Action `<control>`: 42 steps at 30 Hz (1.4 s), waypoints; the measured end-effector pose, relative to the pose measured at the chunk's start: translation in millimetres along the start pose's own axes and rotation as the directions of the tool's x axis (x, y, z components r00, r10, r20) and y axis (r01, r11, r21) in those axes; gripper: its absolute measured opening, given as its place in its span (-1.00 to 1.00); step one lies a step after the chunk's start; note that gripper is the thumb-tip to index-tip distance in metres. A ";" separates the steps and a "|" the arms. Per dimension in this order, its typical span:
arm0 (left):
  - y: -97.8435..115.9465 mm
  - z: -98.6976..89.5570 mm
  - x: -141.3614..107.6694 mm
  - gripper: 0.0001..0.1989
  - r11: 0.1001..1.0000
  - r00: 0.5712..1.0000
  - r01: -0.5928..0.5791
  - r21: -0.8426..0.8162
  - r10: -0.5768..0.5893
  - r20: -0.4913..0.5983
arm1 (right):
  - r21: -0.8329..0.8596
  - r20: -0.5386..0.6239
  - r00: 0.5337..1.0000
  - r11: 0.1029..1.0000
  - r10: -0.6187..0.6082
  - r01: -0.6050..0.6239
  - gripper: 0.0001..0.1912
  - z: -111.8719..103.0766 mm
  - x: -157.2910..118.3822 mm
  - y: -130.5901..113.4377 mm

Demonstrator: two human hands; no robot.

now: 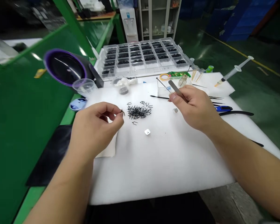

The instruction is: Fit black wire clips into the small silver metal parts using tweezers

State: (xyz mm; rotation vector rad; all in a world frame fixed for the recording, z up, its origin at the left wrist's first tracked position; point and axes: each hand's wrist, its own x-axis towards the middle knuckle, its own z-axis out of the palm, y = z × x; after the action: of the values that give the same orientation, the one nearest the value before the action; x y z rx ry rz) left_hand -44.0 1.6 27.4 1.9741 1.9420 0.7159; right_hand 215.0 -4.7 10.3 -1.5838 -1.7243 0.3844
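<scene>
White foam sheet (pixel 163 161) on the bench, two hands above it. Far side: one clear plastic tray (pixel 135 74), roughly two dozen compartments, all seen holding black pieces. Centre: one loose heap of black wire clips (pixel 136 112), too tangled to count, a few lying apart. Right hand (pixel 193 107) half closed, gripping one pair of steel tweezers (pixel 176 90). Left hand (pixel 95 127), left of heap, pinches one clip (pixel 123 113) between thumb and fingertip.

Black wire clips (pixel 136 111) lie on white foam (pixel 154 168). The lens (pixel 65 67) has a purple rim, the tweezers (pixel 176 90) are grey, the pliers (pixel 224 108) blue and black, the bench (pixel 25 124) green.
</scene>
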 end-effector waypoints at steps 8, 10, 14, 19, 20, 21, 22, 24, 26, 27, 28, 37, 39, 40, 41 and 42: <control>-38.9 -40.1 -33.6 -0.81 0.940 0.997 -0.052 0.337 0.027 0.077 | -0.378 0.232 0.944 0.916 0.234 -0.134 -0.72 -16.1 5.7 10.9; -44.3 -41.7 -47.0 -0.79 0.922 0.997 -0.036 0.385 0.008 0.076 | -0.369 0.243 0.944 0.921 0.224 -0.123 -0.75 -17.3 3.7 11.3; -46.1 -37.8 -63.9 -0.74 0.898 0.998 0.003 0.440 -0.031 0.057 | -0.290 0.253 0.953 0.953 0.167 -0.090 -0.66 -21.7 1.2 3.4; -50.9 -25.9 -67.2 -0.81 0.873 0.996 0.077 0.482 -0.092 0.007 | -0.191 0.255 0.964 0.981 0.079 -0.030 -0.51 -26.7 -0.8 -4.3; -53.2 -23.3 -66.8 -0.83 0.868 0.995 0.091 0.489 -0.103 -0.002 | -0.175 0.265 0.962 0.984 0.070 -0.023 -0.49 -26.6 -1.7 -4.3; -55.9 -21.1 -66.4 -0.83 0.864 0.994 0.100 0.493 -0.110 -0.009 | -0.159 0.281 0.958 0.987 0.063 -0.019 -0.48 -26.1 -2.8 -4.1; -58.5 -19.4 -66.1 -0.83 0.863 0.994 0.102 0.495 -0.111 -0.012 | -0.142 0.303 0.951 0.990 0.056 -0.013 -0.47 -25.4 -4.0 -3.6; -63.3 -17.8 -66.0 -0.83 0.864 0.995 0.096 0.495 -0.099 -0.020 | -0.112 0.348 0.937 0.994 0.035 0.004 -0.49 -23.3 -6.2 -2.8; -65.9 -19.0 -66.7 -0.83 0.868 0.996 0.087 0.489 -0.077 -0.041 | -0.092 0.379 0.925 0.995 0.011 0.026 -0.51 -20.5 -7.6 -3.0; -65.8 -20.5 -67.1 -0.83 0.871 0.997 0.081 0.484 -0.062 -0.056 | -0.084 0.390 0.921 0.996 0.001 0.035 -0.51 -18.9 -8.1 -3.5; -64.2 -22.5 -67.4 -0.84 0.875 0.997 0.072 0.478 -0.043 -0.071 | -0.076 0.399 0.917 0.996 -0.008 0.041 -0.50 -17.1 -8.4 -4.2; 12.0 -1.7 -33.7 -0.82 0.850 0.890 -0.453 0.270 0.409 0.203 | -0.028 0.560 0.828 0.998 -0.027 0.052 -0.71 -7.7 -8.0 -3.7; 26.2 18.5 -23.8 -0.80 0.783 0.790 -0.597 0.173 0.537 0.297 | 0.075 0.503 0.862 0.997 -0.061 0.027 -0.76 -12.0 -5.2 0.8; 30.4 28.8 -20.8 -0.81 0.744 0.736 -0.657 0.125 0.595 0.323 | 0.173 0.412 0.907 0.985 -0.084 0.013 -0.77 -14.8 -3.4 3.4; 32.6 38.5 -19.1 -0.83 0.708 0.692 -0.700 0.091 0.642 0.329 | 0.279 0.276 0.957 0.960 -0.093 0.013 -0.77 -17.5 -1.5 6.0; 33.0 47.2 -18.4 -0.84 0.678 0.659 -0.732 0.068 0.679 0.323 | 0.370 0.112 0.990 0.929 -0.083 0.035 -0.77 -20.0 0.2 8.5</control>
State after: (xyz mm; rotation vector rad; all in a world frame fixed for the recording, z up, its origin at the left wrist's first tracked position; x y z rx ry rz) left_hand 9.4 -11.8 2.5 2.8154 1.0531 0.3659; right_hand 235.0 -8.1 18.2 -1.2555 -1.6713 0.7451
